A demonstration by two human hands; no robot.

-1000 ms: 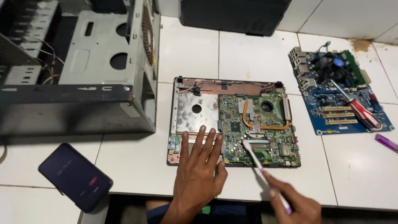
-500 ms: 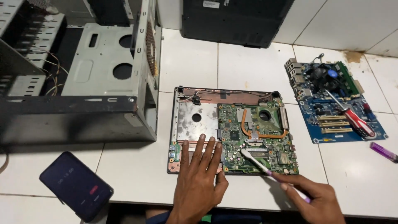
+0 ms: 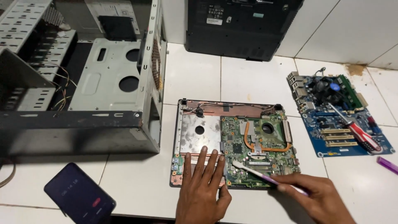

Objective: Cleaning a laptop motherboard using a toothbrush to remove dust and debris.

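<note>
At the near edge of the white tiled desk (image 3: 137, 182), the left hand (image 3: 202, 188) lies flat, fingers spread apart and empty, pressing on the near left part of an opened laptop base (image 3: 199, 132). Just right of it, the right hand (image 3: 317, 195) is closed around a toothbrush (image 3: 255, 172) with a pale handle, whose bristle end rests on the near edge of the green circuit board (image 3: 259, 149) set in the right half of that base. A copper pipe curves across the board toward a round fan opening. The left half of the base is bare silvery metal with a small round hole.

At the near left corner lies a dark phone (image 3: 78, 197) with its screen lit. Well to the right, a blue circuit board (image 3: 338, 114) sits flat on the desk, with a red-handled screwdriver (image 3: 360, 135) lying across it and a purple pen (image 3: 387, 164) just beside its near right corner.

Farther left stands an open metal computer case (image 3: 103, 79), loose wires inside. At the far edge, a black laptop body (image 3: 242, 25) leans against the wall.
</note>
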